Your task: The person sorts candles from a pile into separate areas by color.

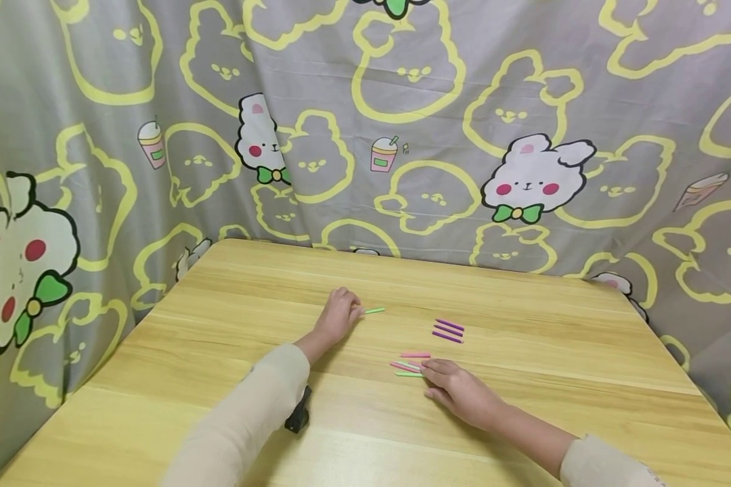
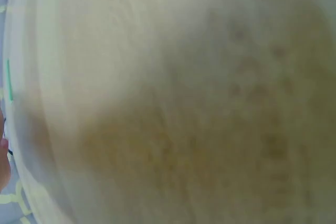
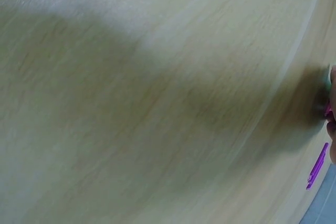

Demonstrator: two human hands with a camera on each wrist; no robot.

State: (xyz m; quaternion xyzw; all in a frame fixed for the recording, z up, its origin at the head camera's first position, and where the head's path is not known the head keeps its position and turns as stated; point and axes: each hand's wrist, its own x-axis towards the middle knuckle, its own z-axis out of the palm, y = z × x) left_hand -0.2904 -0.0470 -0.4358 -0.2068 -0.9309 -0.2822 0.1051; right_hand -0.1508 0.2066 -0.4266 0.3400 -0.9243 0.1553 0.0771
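A thin light-green stick is seen on the yellow wood-grain table, at the fingertips of the left hand. Loosely bunched thin pink and green sticks are partly covered by the right hand. Three dark-purple sticks are laid beyond. Whether fingers are pinching cannot be told.

A grey curtain printed with yellow-outlined animals, white rabbits in green bows and pink drink cups hangs behind and beside a wood-grained desk.
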